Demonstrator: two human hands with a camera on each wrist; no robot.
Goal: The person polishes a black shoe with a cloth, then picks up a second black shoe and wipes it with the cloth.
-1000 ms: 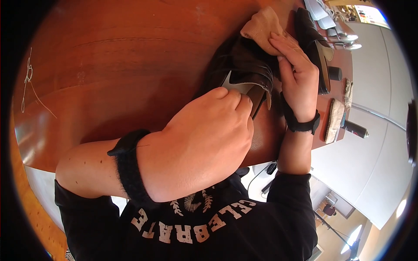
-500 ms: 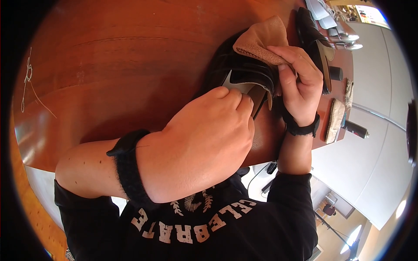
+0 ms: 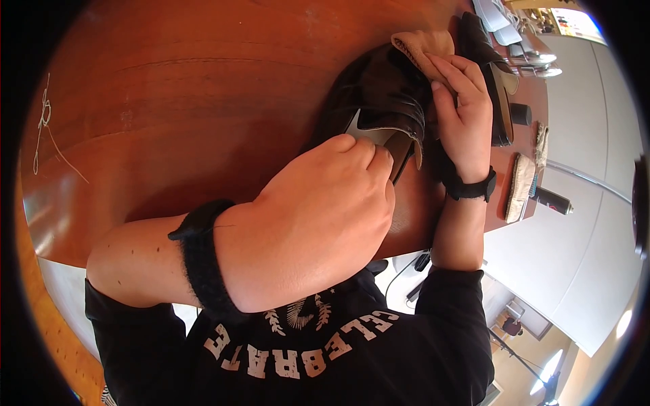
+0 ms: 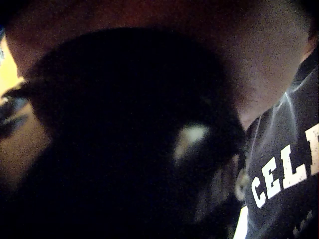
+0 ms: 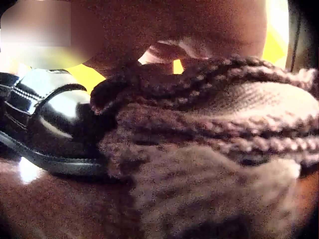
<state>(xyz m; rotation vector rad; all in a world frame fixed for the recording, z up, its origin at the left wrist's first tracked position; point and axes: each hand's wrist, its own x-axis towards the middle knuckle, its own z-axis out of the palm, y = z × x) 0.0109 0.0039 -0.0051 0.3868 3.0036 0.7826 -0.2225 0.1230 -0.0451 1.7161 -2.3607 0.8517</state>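
Note:
A glossy black leather shoe (image 3: 376, 91) lies on the table before the person. The left hand (image 3: 325, 196) holds it at its opening, fingertips hidden inside. The right hand (image 3: 467, 115) holds a tan knitted cloth (image 3: 423, 44) between thumb and fingers, at the shoe's right side. In the right wrist view the ribbed, folded cloth (image 5: 214, 194) fills much of the picture, with a shiny black shoe (image 5: 62, 119) left of it. The left wrist view is mostly dark, showing only part of the hand and the black shirt (image 4: 279, 149).
A second black shoe (image 3: 484, 54) stands beyond the right hand. A black cylinder (image 3: 521, 114), a tan pad-like thing (image 3: 520, 189) and a spray can (image 3: 553, 201) lie along the table's right edge. Knotted string (image 3: 45, 111) lies at far left on the wooden table (image 3: 169, 88).
The right hand and cloth came left and nearer over the shoe, then swung back right and away. The cloth has folded differently. The left hand and shoe have hardly moved.

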